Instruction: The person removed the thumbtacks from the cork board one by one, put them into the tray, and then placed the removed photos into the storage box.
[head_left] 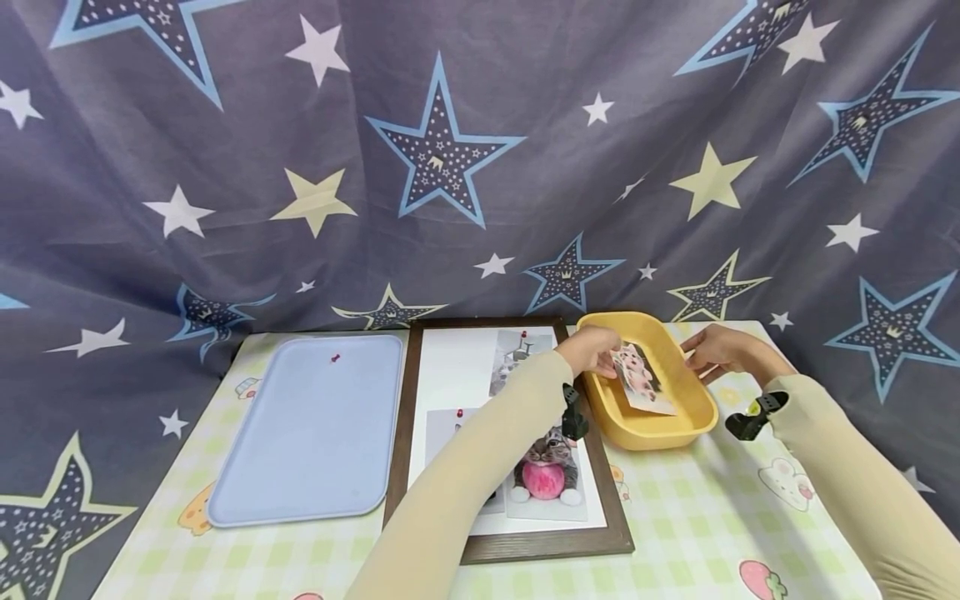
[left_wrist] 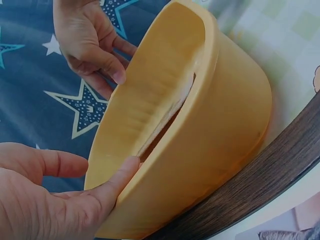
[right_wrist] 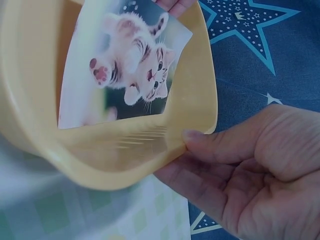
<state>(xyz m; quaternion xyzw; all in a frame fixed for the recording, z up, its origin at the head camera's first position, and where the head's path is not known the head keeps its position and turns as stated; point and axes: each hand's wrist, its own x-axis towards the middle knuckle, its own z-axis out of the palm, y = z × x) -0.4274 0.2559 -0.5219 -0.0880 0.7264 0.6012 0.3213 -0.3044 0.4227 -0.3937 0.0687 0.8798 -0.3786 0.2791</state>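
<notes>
A yellow plastic basin [head_left: 693,408] stands on the table at the right. Inside it a kitten photo [head_left: 643,379] leans at a slant, its picture facing up in the right wrist view. My left hand [head_left: 592,348] reaches over the basin's left rim, the thumb [left_wrist: 125,172] straight at the photo's edge and the index finger [left_wrist: 65,164] held apart from it. At the opposite rim, my right hand [right_wrist: 250,170] pinches the basin's edge, thumb on top and fingers beneath.
Left of the basin lies a brown-framed white board [head_left: 617,533] with several photos, including a cat photo [head_left: 547,483], and red pushpins [head_left: 460,412]. A light blue tray [head_left: 307,433] with one red pushpin lies further left. A starry curtain [head_left: 450,275] hangs behind the table.
</notes>
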